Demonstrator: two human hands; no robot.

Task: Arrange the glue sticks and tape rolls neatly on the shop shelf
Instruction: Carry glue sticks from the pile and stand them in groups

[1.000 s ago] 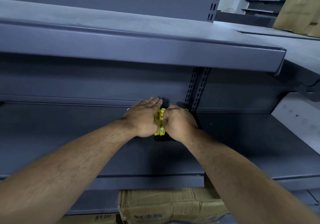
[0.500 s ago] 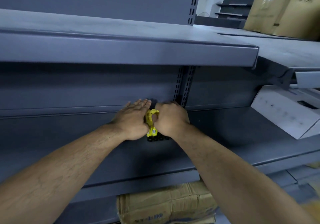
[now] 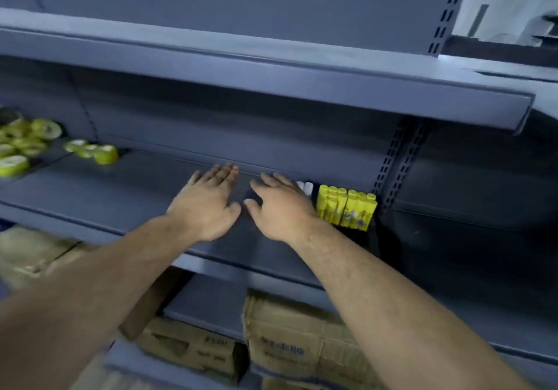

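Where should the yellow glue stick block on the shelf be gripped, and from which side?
Probably grip the glue sticks by their two side faces at mid-height, coming from the front. They stand upright as a flat-sided block near the back panel, with a shelf overhead, so a front reach suits. The open right hand is nearest.

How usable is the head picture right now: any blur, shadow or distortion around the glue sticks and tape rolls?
Head view: the tape rolls at far left and the cartons below are smeared by blur; the glue sticks are sharper, labels unreadable; the upper shelf shadows the back panel; wide-angle bends the shelf edges.
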